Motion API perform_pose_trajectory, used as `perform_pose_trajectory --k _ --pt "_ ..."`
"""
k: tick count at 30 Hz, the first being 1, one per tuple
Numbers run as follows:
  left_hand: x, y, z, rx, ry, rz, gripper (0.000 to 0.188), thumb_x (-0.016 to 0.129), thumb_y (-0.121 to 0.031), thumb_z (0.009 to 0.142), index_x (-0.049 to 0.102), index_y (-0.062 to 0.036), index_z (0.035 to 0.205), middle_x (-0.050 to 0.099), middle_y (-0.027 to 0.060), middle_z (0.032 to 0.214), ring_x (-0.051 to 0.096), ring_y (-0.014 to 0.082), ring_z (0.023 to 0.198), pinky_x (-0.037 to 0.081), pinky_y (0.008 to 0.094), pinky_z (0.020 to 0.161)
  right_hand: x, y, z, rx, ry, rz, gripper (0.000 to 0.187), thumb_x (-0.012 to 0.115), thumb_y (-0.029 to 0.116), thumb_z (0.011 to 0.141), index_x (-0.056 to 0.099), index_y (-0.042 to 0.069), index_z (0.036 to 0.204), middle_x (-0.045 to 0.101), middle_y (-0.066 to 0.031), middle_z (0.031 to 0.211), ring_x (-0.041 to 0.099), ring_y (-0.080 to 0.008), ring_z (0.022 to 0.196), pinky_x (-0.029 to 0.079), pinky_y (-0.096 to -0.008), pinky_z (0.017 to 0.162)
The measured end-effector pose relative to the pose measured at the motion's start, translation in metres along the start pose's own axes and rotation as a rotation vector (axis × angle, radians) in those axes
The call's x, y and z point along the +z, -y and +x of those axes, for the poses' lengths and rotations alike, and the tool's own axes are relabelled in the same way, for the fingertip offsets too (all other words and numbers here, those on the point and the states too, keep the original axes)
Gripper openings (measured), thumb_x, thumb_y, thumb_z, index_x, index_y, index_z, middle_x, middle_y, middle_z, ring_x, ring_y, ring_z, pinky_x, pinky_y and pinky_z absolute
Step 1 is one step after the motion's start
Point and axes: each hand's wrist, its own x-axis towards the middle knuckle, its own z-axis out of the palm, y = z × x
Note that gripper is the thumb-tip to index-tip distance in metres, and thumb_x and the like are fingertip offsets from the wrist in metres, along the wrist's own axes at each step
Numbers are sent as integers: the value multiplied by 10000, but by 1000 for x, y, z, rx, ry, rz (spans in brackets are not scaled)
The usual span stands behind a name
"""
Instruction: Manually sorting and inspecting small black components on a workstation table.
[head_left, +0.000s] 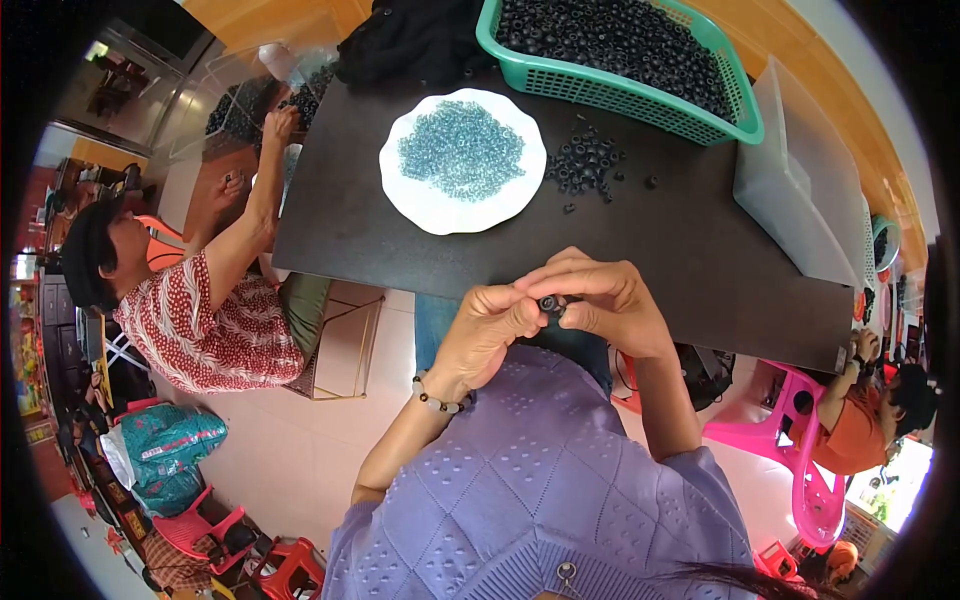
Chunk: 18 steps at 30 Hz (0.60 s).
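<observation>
The person wears a purple top (530,470). With the hands as the middle of the clock, a string of beads (434,401) sits on the left wrist, between 7 and 8 o'clock. The left hand (492,335) and the right hand (610,302) meet at the near edge of the dark table (660,250). Their fingertips close on a small black piece (548,302) with a round end facing up. The left thumb and fingers pinch it from one side, and the right thumb and finger pinch it from the other.

On the table, at 11 o'clock, a white plate (440,222) with a wavy edge holds a heap of see-through bluish bits (460,150). Between 12 and 1 o'clock lies a loose pile of black pieces (585,165). Past them, the same way, is a green basket (630,100) full of more black pieces. A black cloth (415,50) lies far off at 11 o'clock. A cloudy plastic bin (800,215) stands at 2 o'clock.

Farther off, someone in a red patterned shirt (210,325) sits at 9 o'clock, and someone in an orange shirt (853,432) is at 4 o'clock.
</observation>
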Motion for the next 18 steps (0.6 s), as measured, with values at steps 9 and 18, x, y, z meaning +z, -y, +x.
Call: perform_pose_trajectory --k 9,18 --pt "12 -1 -2 136 -51 133 149 700 -183 849 710 -37 878 681 50 796 602 98 707 474 224 665 11 -15 -11 -5 -83 189 291 676 179 849 688 34 1101 652 -116 1148 573 -170 996 469 -303 873" --pt "22 -7 -6 219 -52 209 117 660 -73 877 710 9 945 624 43 937 574 99 821 471 226 743 28 -13 -17 71 -182 491 358 657 165 854 631 -48 1140 601 -188 1204 544 -259 1143 368 -378 1016"
